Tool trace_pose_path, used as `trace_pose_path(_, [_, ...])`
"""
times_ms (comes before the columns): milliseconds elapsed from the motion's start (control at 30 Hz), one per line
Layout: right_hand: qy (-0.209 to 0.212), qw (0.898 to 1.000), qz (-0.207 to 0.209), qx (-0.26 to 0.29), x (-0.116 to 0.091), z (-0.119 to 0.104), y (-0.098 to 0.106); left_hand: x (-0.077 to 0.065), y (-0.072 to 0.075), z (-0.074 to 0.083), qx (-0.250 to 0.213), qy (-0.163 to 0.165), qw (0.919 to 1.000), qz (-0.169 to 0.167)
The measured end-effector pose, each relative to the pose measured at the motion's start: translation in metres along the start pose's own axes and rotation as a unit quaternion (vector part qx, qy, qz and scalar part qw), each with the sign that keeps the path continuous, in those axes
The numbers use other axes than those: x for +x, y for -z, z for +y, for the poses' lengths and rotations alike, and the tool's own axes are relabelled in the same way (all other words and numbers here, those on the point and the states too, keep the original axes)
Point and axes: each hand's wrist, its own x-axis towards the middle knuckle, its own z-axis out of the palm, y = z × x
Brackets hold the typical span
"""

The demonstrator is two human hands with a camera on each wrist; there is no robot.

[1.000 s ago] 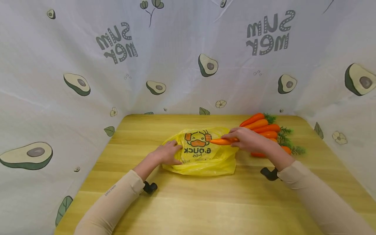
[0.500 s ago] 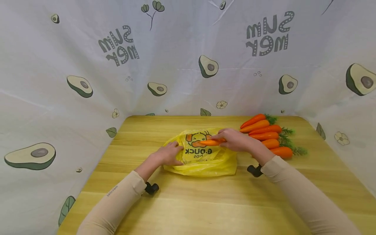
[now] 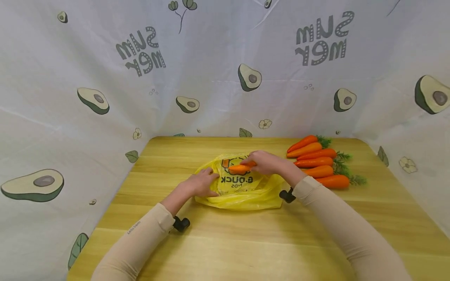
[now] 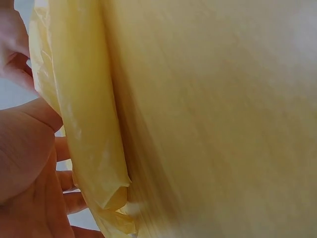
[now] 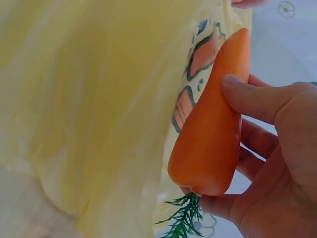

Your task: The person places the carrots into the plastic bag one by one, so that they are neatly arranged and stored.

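An orange carrot with a green feathery top is gripped in my right hand, the thumb along one side and the fingers behind it. Its narrow end points left, over the duck print at the mouth of a yellow plastic bag. At the bag's left end, my left hand touches the edge of the opening, thumb and fingers spread apart. The left wrist view shows those fingertips partly hidden behind the yellow film.
Several more carrots with green tops lie in a row on the wooden table, right of the bag. A white curtain with avocado prints surrounds the table's back and sides.
My right hand has carried the carrot left, further over the bag's mouth, and its forearm has swung off the other carrots. The left hand keeps its place at the bag's edge.
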Motion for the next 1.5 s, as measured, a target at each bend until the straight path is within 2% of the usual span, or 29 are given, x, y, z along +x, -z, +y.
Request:
trace_pose_path(367, [-0.022, 1.000, -0.017, 0.002, 0.020, 0.003, -0.011, -0.004, 0.004, 0.004, 0.002, -0.005, 1.0000, -0.004])
trace_pose_path(733, [-0.042, 0.999, 0.000, 0.009, 0.028, 0.008, -0.020, -0.003, 0.004, 0.005, 0.005, -0.009, 0.9999, -0.006])
trace_pose_path(833, [-0.044, 0.999, 0.014, -0.002, 0.031, 0.008, -0.021, -0.005, 0.004, 0.005, 0.006, -0.008, 0.9999, -0.008])
trace_pose_path(1100, [-0.100, 0.991, 0.064, -0.068, 0.033, 0.010, -0.023, -0.006, 0.004, 0.007, 0.002, -0.009, 1.0000, 0.000])
trace_pose_path(1500, [-0.126, 0.981, 0.086, -0.119, 0.028, 0.008, -0.020, -0.006, 0.002, 0.006, -0.001, -0.010, 0.9999, 0.006])
